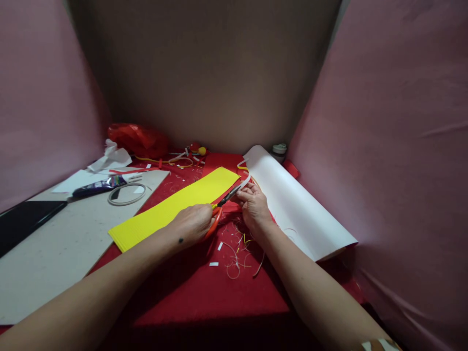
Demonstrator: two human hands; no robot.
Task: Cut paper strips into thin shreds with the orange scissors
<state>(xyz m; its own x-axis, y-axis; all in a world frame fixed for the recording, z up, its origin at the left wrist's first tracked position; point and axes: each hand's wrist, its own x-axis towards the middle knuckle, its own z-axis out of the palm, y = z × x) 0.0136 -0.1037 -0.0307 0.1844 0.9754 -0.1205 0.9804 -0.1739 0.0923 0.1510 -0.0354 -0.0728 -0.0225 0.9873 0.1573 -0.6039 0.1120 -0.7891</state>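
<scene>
My left hand (193, 223) is closed round the orange handles of a pair of scissors (220, 208), whose dark blades point up and to the right. My right hand (253, 204) pinches a thin white paper strip (244, 182) right at the blade tips. A long yellow corrugated sheet (175, 205) lies under and behind my left hand. A large white sheet (296, 204), curled at its far end, lies just to the right of my right hand. All of it rests on a red corrugated surface (204, 287).
Thin paper offcuts (234, 256) litter the red surface near my wrists. At left, a grey board (62, 243) carries a glue tube (98, 186), a wire ring (126, 194) and a dark tablet (22, 219). A red plastic bag (139, 139) and a small bottle (279, 151) stand at the back. Pink fabric walls close in the sides.
</scene>
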